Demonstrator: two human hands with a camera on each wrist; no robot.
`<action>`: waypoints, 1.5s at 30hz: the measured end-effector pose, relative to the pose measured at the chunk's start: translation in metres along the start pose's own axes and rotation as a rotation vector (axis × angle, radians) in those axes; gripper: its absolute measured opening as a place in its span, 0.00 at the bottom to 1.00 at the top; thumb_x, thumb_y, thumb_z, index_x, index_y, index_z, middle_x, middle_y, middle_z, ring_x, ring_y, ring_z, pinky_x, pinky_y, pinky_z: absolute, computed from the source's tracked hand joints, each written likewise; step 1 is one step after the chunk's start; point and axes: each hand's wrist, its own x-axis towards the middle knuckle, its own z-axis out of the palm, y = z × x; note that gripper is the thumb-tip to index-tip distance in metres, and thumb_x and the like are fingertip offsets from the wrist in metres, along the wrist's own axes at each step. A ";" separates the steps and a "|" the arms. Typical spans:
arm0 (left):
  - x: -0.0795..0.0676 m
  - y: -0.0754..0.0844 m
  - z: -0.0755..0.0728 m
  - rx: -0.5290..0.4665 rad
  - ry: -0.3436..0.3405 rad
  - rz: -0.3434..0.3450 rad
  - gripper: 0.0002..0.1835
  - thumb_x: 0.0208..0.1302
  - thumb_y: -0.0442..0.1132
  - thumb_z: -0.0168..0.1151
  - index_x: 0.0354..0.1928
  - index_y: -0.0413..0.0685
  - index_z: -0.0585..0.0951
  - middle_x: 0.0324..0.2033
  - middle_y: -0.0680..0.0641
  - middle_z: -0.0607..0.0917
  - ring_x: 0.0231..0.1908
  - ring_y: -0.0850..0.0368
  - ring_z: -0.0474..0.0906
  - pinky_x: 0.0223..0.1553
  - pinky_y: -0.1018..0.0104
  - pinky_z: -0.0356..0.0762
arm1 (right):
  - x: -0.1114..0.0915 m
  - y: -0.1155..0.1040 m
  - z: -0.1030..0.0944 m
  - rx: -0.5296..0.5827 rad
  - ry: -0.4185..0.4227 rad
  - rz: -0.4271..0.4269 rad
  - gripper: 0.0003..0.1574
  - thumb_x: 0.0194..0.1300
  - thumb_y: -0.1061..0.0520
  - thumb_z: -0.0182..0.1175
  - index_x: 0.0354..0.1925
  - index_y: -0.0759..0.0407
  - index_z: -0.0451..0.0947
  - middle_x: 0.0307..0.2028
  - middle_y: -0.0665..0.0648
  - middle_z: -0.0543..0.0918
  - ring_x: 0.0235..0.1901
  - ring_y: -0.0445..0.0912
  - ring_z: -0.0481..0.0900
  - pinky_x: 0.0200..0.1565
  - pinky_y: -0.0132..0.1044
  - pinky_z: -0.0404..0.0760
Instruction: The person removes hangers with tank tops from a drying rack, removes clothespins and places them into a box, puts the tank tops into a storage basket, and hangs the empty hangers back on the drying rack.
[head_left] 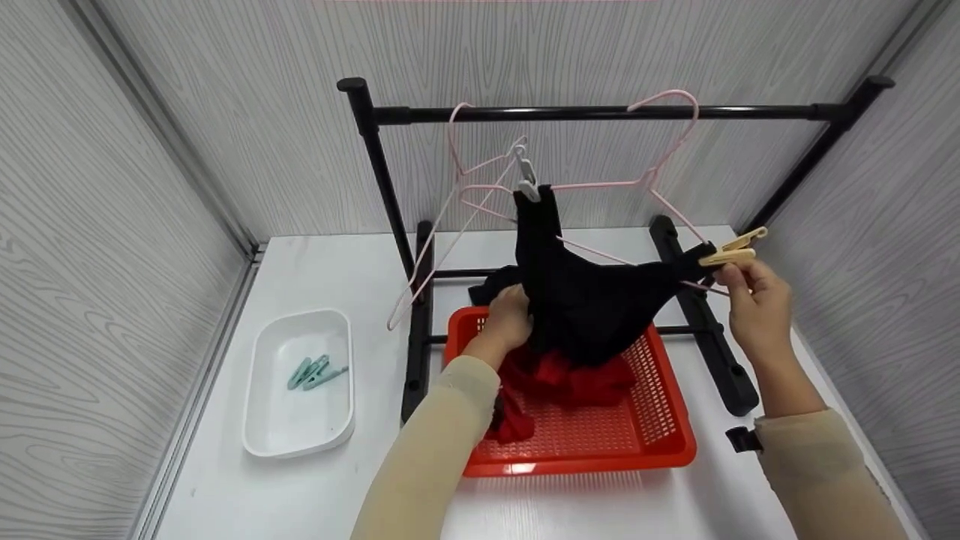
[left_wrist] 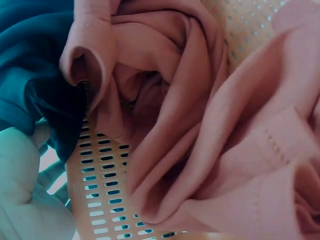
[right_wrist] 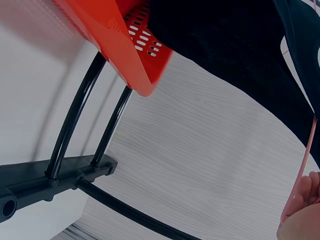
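We see black garment (head_left: 596, 300) clipped to pink hanger (head_left: 600, 184), hanging above red basket (head_left: 679, 420). Left hand (head_left: 510, 319) pinches garment's edge; right hand (head_left: 761, 315), fingers curled, grips hanger's end beside yellow clip (head_left: 727, 257). Green clips (head_left: 301, 373) in white tray (head_left: 300, 427).

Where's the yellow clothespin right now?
In the head view, the yellow clothespin is right of center, at the right end of the black garment, just above the right hand.
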 end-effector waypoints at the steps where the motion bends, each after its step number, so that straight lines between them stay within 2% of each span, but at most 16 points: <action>1: 0.001 0.000 0.001 0.022 -0.007 -0.010 0.19 0.67 0.33 0.58 0.60 0.42 0.77 0.59 0.43 0.79 0.64 0.43 0.71 0.62 0.47 0.70 | -0.001 0.000 0.000 0.002 -0.004 0.002 0.09 0.70 0.72 0.55 0.38 0.82 0.77 0.27 0.33 0.80 0.31 0.28 0.78 0.39 0.22 0.73; 6: 0.001 0.002 0.004 0.077 -0.056 -0.064 0.24 0.69 0.34 0.58 0.66 0.44 0.74 0.65 0.44 0.75 0.68 0.45 0.65 0.66 0.47 0.64 | -0.003 -0.003 0.001 0.013 -0.013 0.006 0.08 0.70 0.73 0.55 0.37 0.81 0.78 0.27 0.36 0.80 0.31 0.29 0.78 0.40 0.22 0.73; 9: 0.000 0.003 0.005 0.069 -0.040 -0.092 0.18 0.68 0.35 0.57 0.59 0.46 0.80 0.60 0.46 0.80 0.65 0.49 0.70 0.66 0.50 0.64 | -0.004 -0.005 0.001 0.015 -0.024 -0.007 0.08 0.70 0.73 0.55 0.38 0.82 0.77 0.27 0.36 0.80 0.32 0.29 0.78 0.40 0.22 0.74; 13: 0.000 0.004 0.007 0.047 0.023 -0.099 0.08 0.66 0.34 0.57 0.42 0.47 0.84 0.46 0.47 0.86 0.53 0.50 0.79 0.60 0.51 0.69 | -0.003 -0.006 0.001 0.013 -0.031 -0.019 0.09 0.70 0.73 0.55 0.39 0.84 0.77 0.28 0.35 0.80 0.32 0.28 0.77 0.40 0.21 0.73; 17: 0.000 0.003 0.007 -0.029 0.078 -0.081 0.06 0.64 0.32 0.58 0.37 0.46 0.83 0.42 0.47 0.87 0.48 0.50 0.82 0.56 0.50 0.70 | -0.003 -0.005 0.000 0.005 -0.026 -0.025 0.08 0.69 0.73 0.55 0.38 0.83 0.77 0.27 0.34 0.79 0.31 0.28 0.77 0.39 0.21 0.72; 23: -0.001 0.000 0.007 -0.133 0.115 -0.059 0.07 0.63 0.30 0.59 0.41 0.42 0.83 0.45 0.45 0.87 0.50 0.48 0.81 0.58 0.47 0.69 | -0.003 -0.002 -0.001 -0.018 -0.028 -0.010 0.09 0.70 0.71 0.56 0.37 0.82 0.78 0.26 0.34 0.79 0.31 0.28 0.76 0.39 0.21 0.72; 28: -0.001 -0.001 0.004 -0.257 0.146 -0.071 0.12 0.71 0.36 0.57 0.52 0.41 0.79 0.52 0.43 0.84 0.56 0.48 0.78 0.61 0.52 0.71 | -0.004 0.001 -0.001 -0.032 -0.032 -0.007 0.10 0.71 0.70 0.56 0.38 0.81 0.78 0.27 0.34 0.79 0.32 0.28 0.77 0.39 0.21 0.72; 31: -0.001 0.000 0.000 -0.344 0.162 -0.086 0.12 0.74 0.37 0.55 0.54 0.40 0.76 0.53 0.42 0.82 0.56 0.48 0.78 0.59 0.55 0.73 | -0.005 0.002 -0.001 -0.029 -0.028 -0.007 0.09 0.70 0.70 0.56 0.38 0.81 0.78 0.27 0.35 0.79 0.32 0.28 0.77 0.39 0.21 0.72; 37: 0.002 0.003 -0.006 -0.434 0.316 -0.031 0.13 0.67 0.27 0.53 0.52 0.39 0.77 0.51 0.42 0.81 0.54 0.49 0.77 0.59 0.56 0.72 | -0.004 0.003 0.000 -0.029 -0.029 -0.003 0.09 0.70 0.71 0.56 0.39 0.81 0.78 0.27 0.35 0.80 0.31 0.28 0.77 0.39 0.21 0.72; 40: 0.003 0.006 -0.013 -0.434 0.404 -0.026 0.14 0.65 0.26 0.53 0.51 0.42 0.75 0.46 0.42 0.84 0.50 0.49 0.80 0.53 0.56 0.76 | -0.001 0.010 0.001 -0.035 -0.026 0.003 0.09 0.70 0.71 0.56 0.39 0.81 0.78 0.27 0.34 0.79 0.31 0.28 0.76 0.39 0.21 0.72; 42: 0.003 0.008 -0.018 -0.421 0.456 -0.031 0.12 0.68 0.28 0.53 0.51 0.45 0.73 0.44 0.43 0.86 0.46 0.49 0.83 0.48 0.56 0.79 | 0.002 0.018 0.001 -0.036 -0.022 0.011 0.09 0.70 0.71 0.56 0.39 0.81 0.78 0.27 0.33 0.78 0.31 0.28 0.76 0.39 0.21 0.72; 45: 0.002 0.010 -0.026 -0.400 0.535 0.008 0.12 0.69 0.27 0.53 0.51 0.45 0.72 0.43 0.44 0.86 0.44 0.49 0.84 0.46 0.56 0.80 | 0.006 0.030 0.001 -0.049 -0.012 0.024 0.09 0.71 0.70 0.56 0.40 0.81 0.78 0.27 0.32 0.78 0.32 0.27 0.76 0.40 0.21 0.72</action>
